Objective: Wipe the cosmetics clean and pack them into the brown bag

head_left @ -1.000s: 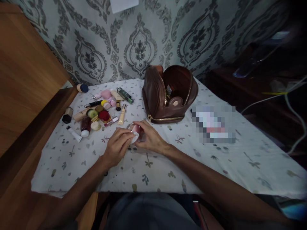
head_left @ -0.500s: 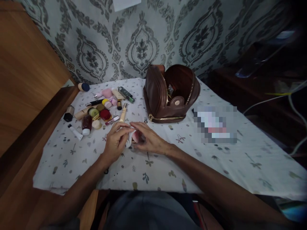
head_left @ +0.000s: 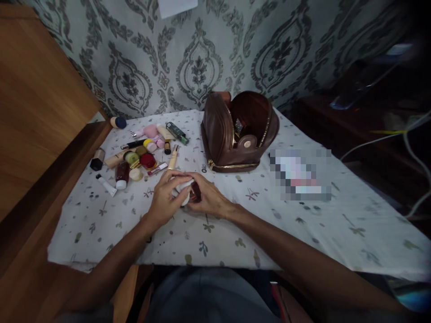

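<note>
Both my hands meet at the middle of the table. My left hand [head_left: 164, 199] presses a small white pad [head_left: 184, 190] against a small dark brown cosmetic item [head_left: 195, 193], which my right hand [head_left: 208, 197] grips from the right. The item is mostly hidden by my fingers. Behind them stands an open brown leather pouch [head_left: 222, 134], its zip undone, with small things inside.
A cluster of cosmetics [head_left: 138, 150] lies at the back left: tubes, small jars, a red compact, pink sponges, a dark bottle [head_left: 97, 159]. A blurred flat object [head_left: 301, 174] lies right of the pouch. The patterned tablecloth [head_left: 303, 224] covers the table; a wooden panel [head_left: 37, 112] stands left.
The pink item seen between my fingers earlier is now out of sight; a dark brown piece shows instead. My left hand has slid the white pad over it, and both hands shifted slightly.
</note>
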`<action>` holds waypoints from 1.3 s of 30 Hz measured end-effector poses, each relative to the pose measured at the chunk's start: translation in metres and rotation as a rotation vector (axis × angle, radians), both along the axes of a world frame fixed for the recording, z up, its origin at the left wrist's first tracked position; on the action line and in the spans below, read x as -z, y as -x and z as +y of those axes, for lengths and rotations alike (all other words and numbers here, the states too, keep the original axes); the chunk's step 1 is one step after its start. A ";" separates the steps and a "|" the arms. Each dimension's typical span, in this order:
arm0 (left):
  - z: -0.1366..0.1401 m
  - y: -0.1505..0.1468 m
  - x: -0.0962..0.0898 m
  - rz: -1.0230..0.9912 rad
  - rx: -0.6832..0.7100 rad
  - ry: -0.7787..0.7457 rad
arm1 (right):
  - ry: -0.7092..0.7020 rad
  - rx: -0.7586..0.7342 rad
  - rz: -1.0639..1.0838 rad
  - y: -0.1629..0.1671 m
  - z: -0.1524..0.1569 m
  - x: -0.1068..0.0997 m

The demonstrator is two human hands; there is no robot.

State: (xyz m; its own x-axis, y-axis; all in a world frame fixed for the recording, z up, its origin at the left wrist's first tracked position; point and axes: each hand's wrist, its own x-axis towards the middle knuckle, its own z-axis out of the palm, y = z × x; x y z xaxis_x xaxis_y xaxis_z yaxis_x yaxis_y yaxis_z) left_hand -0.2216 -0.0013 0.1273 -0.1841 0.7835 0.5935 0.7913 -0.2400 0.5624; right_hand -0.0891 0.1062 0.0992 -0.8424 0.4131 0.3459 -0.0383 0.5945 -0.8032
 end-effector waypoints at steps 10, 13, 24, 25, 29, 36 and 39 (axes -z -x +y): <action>0.005 0.014 0.003 -0.259 -0.001 0.065 | 0.023 -0.019 -0.056 0.000 -0.001 0.007; 0.006 0.014 0.003 -0.264 0.001 0.079 | 0.003 0.054 -0.007 0.001 -0.003 0.010; 0.011 0.029 0.009 -0.386 -0.046 0.110 | 0.031 0.150 0.094 0.000 0.000 0.010; 0.012 0.030 0.009 -0.402 -0.056 0.120 | 0.027 0.142 0.093 -0.001 0.001 0.010; 0.013 0.035 0.013 -0.448 -0.106 0.161 | -0.014 0.111 0.091 -0.005 0.005 0.008; 0.014 0.039 0.023 -0.540 -0.145 0.209 | -0.053 0.067 0.125 -0.007 0.011 0.008; 0.014 0.039 0.024 -0.559 -0.148 0.229 | -0.016 0.064 0.140 -0.005 0.014 0.009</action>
